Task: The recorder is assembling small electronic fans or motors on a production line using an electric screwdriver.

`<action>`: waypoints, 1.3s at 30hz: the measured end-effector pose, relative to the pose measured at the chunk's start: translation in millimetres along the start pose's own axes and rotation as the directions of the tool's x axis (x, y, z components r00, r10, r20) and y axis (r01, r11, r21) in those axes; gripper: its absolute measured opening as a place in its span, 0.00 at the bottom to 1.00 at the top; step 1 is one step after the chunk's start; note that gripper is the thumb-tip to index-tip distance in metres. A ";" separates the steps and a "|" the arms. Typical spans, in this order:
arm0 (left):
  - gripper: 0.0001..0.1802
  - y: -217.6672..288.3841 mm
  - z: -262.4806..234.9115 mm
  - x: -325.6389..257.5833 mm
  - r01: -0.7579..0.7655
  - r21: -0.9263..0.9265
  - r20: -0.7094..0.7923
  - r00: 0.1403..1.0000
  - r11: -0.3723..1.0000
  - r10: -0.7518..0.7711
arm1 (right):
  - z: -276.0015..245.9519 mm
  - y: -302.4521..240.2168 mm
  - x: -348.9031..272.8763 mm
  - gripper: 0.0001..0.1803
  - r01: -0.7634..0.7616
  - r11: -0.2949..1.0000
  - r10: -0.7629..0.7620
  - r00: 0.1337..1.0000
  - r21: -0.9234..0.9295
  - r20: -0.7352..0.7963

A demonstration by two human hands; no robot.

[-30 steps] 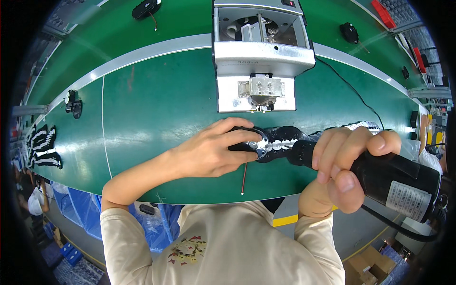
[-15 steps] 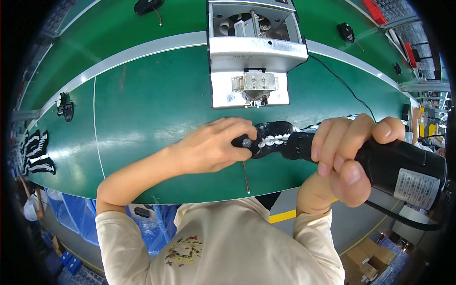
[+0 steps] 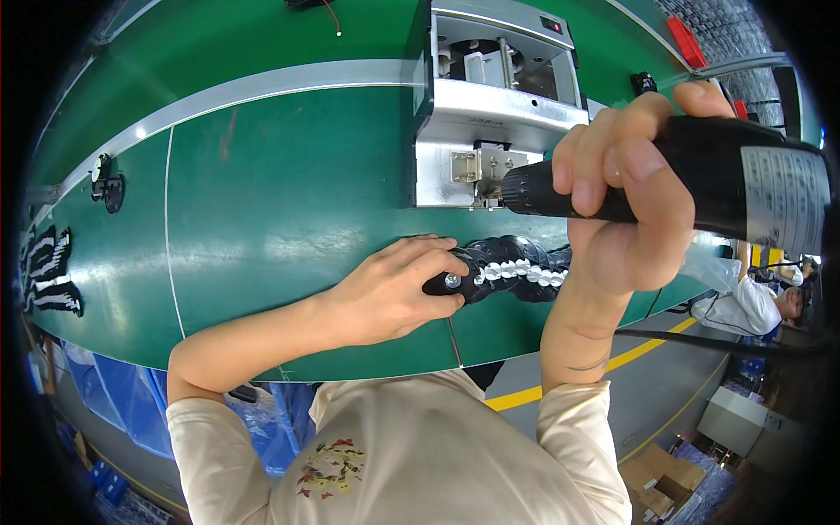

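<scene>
My left hand [image 3: 394, 289] lies on the green bench with its thumb and fingers closed around a small black plastic assembly [image 3: 451, 282]. A thin red wire [image 3: 455, 339] trails from that piece toward the bench edge. Right beside it runs a row of black parts with white round pieces [image 3: 525, 271]. My right hand [image 3: 634, 188] is wrapped around a black electric screwdriver [image 3: 709, 171], held level above the bench. Its nose is at the front of a silver metal machine, apparently a screw feeder [image 3: 503, 109]; the bit's tip is hidden.
To the left sit a black part with a white disc [image 3: 108, 185] and several black-and-white pieces [image 3: 51, 271]. Behind the machine stand another black part [image 3: 643, 83] and a red bin [image 3: 686, 40]. At right, another person [image 3: 751, 302] is nearby. The screwdriver's cable [image 3: 726, 344] hangs at right.
My right hand has lifted the electric screwdriver away from the black assembly and up to the machine's front. My left hand keeps its hold. The view has shifted slightly.
</scene>
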State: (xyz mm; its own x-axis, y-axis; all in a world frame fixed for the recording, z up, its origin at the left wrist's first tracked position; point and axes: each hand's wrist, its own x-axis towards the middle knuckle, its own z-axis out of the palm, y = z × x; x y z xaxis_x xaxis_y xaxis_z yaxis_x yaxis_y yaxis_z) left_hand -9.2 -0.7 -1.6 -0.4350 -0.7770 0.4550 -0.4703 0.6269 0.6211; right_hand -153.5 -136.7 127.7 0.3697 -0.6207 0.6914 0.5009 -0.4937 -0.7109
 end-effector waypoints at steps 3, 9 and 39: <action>0.13 -1.3 1.6 -2.4 0.003 -0.009 -0.013 1.000 1.000 -0.004 | 11.9 -4.5 9.3 0.25 -0.120 0.990 0.122 0.992 -0.075 0.023; 0.15 -0.9 4.4 -2.8 -0.005 -0.014 -0.039 0.999 1.000 0.005 | 8.0 -12.1 -10.1 0.24 -0.167 0.985 0.163 0.984 -0.051 -0.071; 0.11 -1.0 3.7 -7.1 0.017 0.015 -0.063 0.998 1.000 -0.016 | 13.9 -20.2 -69.8 0.25 -0.303 0.953 0.298 0.949 0.029 0.104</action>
State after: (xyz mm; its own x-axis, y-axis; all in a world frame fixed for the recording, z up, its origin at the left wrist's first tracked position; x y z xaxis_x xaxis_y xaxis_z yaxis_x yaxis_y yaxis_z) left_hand -8.4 4.4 -7.8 -0.3783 -0.7888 0.4845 -0.4889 0.6147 0.6190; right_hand -178.5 -75.0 95.5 0.5815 -0.6728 0.4573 0.3880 -0.2647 -0.8828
